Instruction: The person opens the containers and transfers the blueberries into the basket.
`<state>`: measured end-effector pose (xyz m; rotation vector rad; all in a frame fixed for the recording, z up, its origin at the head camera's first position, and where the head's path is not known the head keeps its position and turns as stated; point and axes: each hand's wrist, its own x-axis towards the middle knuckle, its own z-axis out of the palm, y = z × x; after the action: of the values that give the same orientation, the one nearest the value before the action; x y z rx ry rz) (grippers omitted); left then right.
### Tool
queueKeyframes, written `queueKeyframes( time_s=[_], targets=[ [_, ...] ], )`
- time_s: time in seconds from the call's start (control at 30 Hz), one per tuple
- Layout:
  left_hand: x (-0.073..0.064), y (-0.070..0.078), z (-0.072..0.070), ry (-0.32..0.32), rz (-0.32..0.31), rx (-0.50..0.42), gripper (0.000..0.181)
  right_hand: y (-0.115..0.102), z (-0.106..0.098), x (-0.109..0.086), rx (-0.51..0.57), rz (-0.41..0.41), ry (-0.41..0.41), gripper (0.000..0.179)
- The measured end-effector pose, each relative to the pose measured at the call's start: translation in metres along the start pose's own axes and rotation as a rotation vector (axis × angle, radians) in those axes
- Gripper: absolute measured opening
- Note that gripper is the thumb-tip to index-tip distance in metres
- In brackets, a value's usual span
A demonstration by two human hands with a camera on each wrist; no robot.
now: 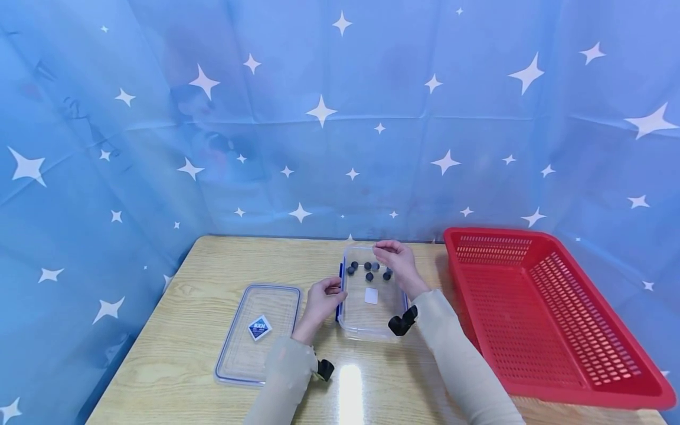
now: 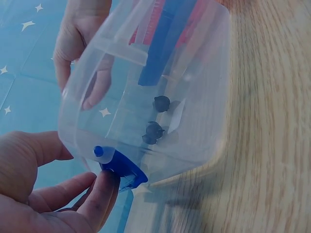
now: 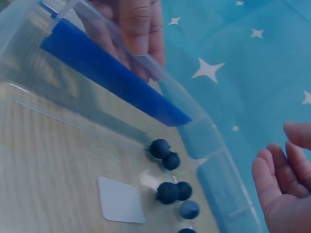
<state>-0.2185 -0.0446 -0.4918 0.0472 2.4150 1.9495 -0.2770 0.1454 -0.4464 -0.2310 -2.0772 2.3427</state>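
Note:
A clear plastic food container (image 1: 366,328) with blue side latches stands lidless on the table. Several blueberries (image 1: 369,276) lie in its far half, near a white square label (image 1: 371,296). My left hand (image 1: 321,301) holds the container's left wall, thumb at the rim and fingers by the blue latch (image 2: 124,170). Over the far right corner is my right hand (image 1: 397,262), its fingers loosely bent; the right wrist view shows them just off the rim with nothing held. The clear lid (image 1: 273,287), blue-edged with a blue and white label, lies flat to the left.
A large red plastic basket (image 1: 531,330) occupies the table's right side, close to my right forearm. Behind the wooden table (image 1: 175,342) hangs a blue curtain (image 1: 372,177) with white stars. A black wrist camera sits on each sleeve.

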Motion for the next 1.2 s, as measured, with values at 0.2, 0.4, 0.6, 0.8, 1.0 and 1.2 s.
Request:
queueKeyframes(
  time_s=[0.2, 0.4, 0.6, 0.8, 1.0, 1.2],
  targets=[
    [-0.001, 0.002, 0.000, -0.002, -0.001, -0.005, 0.034, 0.011, 0.007, 0.001, -0.078, 0.022, 0.048, 0.024],
    [-0.002, 0.002, 0.000, -0.006, 0.009, -0.017, 0.035, 0.019, 0.012, 0.003, -0.116, 0.068, 0.064, 0.022],
    [-0.002, 0.003, 0.000, -0.001, 0.008, -0.027, 0.035, 0.019, 0.015, 0.002, -0.136, 0.102, 0.068, 0.026],
    [-0.001, 0.002, 0.000, 0.005, 0.007, -0.018, 0.035, 0.015, 0.017, 0.005, -0.217, 0.082, 0.034, 0.023],
    [-0.003, 0.004, 0.000, -0.004, 0.013, -0.010, 0.035, 0.019, 0.013, 0.012, -0.302, 0.116, -0.003, 0.021],
    [-0.003, 0.005, 0.000, 0.001, 0.000, -0.001, 0.035, 0.023, 0.011, 0.017, -0.372, 0.087, 0.007, 0.016]
  ],
)
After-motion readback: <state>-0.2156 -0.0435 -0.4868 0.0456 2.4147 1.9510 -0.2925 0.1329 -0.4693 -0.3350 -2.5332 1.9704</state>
